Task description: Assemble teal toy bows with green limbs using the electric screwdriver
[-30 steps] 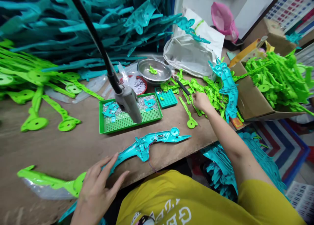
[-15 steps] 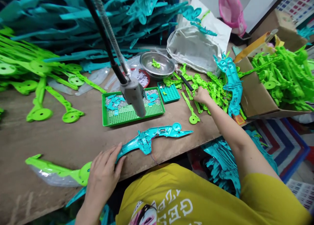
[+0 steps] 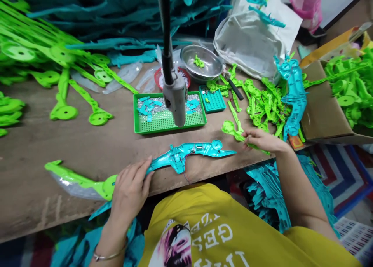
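Note:
My left hand (image 3: 131, 189) lies over the left part of a long teal plastic toy shell (image 3: 177, 158), holding it against the table, fingers on top and thumb at the near side. Thin wires and a small black part show inside the shell. Left of this hand sticks out a lime-green curved piece with a clear blade (image 3: 84, 183). A lime-green plastic arm piece with a round end (image 3: 229, 127) is pinched in my right hand (image 3: 259, 139), just right of the shell's pointed tip. Another green arm piece (image 3: 234, 113) lies behind it.
A green tray (image 3: 171, 129) of screws and teal bits stands under a hanging electric screwdriver (image 3: 176, 100). Behind are a small teal tray (image 3: 215, 102), a metal bowl (image 3: 201, 74) and a black-handled tool (image 3: 235, 89). Green parts (image 3: 265, 107) and a cardboard box (image 3: 317, 100) sit right.
My right hand has come back from the green pile toward me, now with a green arm piece in it. The left hand stays on the teal shell; the view has shifted.

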A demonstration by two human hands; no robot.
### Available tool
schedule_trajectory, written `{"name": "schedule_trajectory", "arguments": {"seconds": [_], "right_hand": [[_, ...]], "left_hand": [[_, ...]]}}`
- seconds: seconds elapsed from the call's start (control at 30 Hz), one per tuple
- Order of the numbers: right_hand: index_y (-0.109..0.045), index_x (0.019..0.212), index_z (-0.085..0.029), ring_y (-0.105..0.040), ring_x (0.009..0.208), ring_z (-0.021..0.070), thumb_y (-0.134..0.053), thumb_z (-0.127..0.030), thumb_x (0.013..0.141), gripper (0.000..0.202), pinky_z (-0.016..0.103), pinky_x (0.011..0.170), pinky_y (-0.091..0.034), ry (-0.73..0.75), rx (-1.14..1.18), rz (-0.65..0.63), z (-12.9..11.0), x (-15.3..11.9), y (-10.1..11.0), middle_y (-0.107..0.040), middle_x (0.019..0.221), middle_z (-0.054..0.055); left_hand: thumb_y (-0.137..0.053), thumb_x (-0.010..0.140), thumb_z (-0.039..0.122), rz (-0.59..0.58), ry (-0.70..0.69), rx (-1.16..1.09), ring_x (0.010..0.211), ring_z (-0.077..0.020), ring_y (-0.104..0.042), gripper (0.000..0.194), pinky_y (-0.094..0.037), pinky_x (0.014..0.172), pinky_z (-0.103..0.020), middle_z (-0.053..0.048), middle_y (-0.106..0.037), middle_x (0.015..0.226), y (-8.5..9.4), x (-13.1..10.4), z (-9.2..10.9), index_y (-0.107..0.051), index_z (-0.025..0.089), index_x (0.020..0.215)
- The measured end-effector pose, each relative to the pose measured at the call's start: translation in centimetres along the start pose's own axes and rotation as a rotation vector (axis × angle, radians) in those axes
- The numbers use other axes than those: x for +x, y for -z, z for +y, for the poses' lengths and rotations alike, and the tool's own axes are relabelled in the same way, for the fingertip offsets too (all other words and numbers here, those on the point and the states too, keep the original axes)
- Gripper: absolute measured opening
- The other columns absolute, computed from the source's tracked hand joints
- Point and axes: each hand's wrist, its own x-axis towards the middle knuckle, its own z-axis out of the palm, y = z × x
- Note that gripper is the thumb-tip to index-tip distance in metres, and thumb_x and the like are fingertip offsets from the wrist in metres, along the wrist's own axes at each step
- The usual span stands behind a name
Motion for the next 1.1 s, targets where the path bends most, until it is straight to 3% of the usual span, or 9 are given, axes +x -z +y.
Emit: {"name": "schedule_trajectory", "arguments": {"seconds": [0.07,0.17,0.23,0.37,0.63,0.87,1.1], "right_hand": [[-0.06,0.095,-0.021,-0.076,0.09,0.0222,-0.052,-0.03,0.09,0.012,0.032,0.08,-0.06,0.031,-0.025,-0.001,1.2,-0.4,-1.3,-0.077,0.089,0.006],[-0.063,0.101,-0.019,-0.074,0.086,0.0212,-0.05,-0.029,0.091,0.019,0.033,0.081,-0.058,0.085,-0.157,0.23,1.9,-0.1,-1.5,-0.076,0.089,0.007],[-0.069,0.108,-0.017,-0.071,0.082,0.0211,-0.051,-0.03,0.092,0.027,0.034,0.081,-0.056,0.184,-0.277,0.278,1.2,0.0,-1.2,-0.075,0.085,0.006],[-0.076,0.117,-0.021,-0.071,0.093,0.0209,-0.05,-0.027,0.093,0.036,0.034,0.092,-0.053,0.393,-0.414,0.13,-1.0,-0.1,-1.2,-0.079,0.102,0.006],[-0.078,0.117,-0.021,-0.072,0.1,0.0193,-0.047,-0.017,0.089,0.042,0.032,0.096,-0.052,0.513,-0.422,-0.078,-2.3,3.6,-2.7,-0.078,0.114,0.006],[-0.08,0.112,-0.021,-0.072,0.102,0.0201,-0.051,-0.015,0.086,0.04,0.031,0.094,-0.053,0.521,-0.434,-0.248,-3.3,5.8,-2.9,-0.079,0.113,0.005],[-0.082,0.102,-0.021,-0.073,0.099,0.0192,-0.051,-0.012,0.082,0.039,0.03,0.094,-0.053,0.536,-0.477,-0.258,-4.5,7.2,-2.9,-0.08,0.109,0.002]], "left_hand": [[-0.053,0.101,0.028,0.001,0.008,-0.015,0.106,-0.0317,-0.066,0.05,-0.051,0.093,-0.045,-0.015,-0.07,0.12,0.0,0.0,0.1,-0.048,0.021,0.151],[-0.052,0.101,0.028,-0.004,0.02,-0.031,0.107,-0.0313,-0.066,0.051,-0.051,0.095,-0.046,-0.015,-0.07,0.121,0.1,-0.1,0.3,-0.047,0.021,0.151],[-0.052,0.101,0.028,-0.009,0.025,-0.032,0.108,-0.0311,-0.066,0.051,-0.051,0.096,-0.046,-0.015,-0.07,0.121,0.2,-0.1,0.3,-0.047,0.021,0.152],[-0.053,0.101,0.028,-0.007,0.021,-0.014,0.109,-0.0309,-0.066,0.052,-0.052,0.095,-0.046,-0.015,-0.07,0.122,0.6,-0.3,-0.4,-0.046,0.022,0.153],[-0.055,0.101,0.032,-0.012,0.037,-0.006,0.107,-0.0301,-0.069,0.051,-0.053,0.093,-0.044,-0.014,-0.072,0.121,1.9,-1.4,-4.3,-0.048,0.023,0.151],[-0.055,0.101,0.035,-0.051,0.056,-0.061,0.113,-0.0299,-0.069,0.05,-0.053,0.1,-0.046,-0.013,-0.071,0.128,2.6,-1.5,-5.9,-0.05,0.024,0.149],[-0.056,0.101,0.036,-0.051,0.052,-0.07,0.114,-0.0302,-0.068,0.048,-0.053,0.1,-0.047,-0.013,-0.071,0.126,2.8,-1.4,-6.3,-0.054,0.021,0.146]]}}
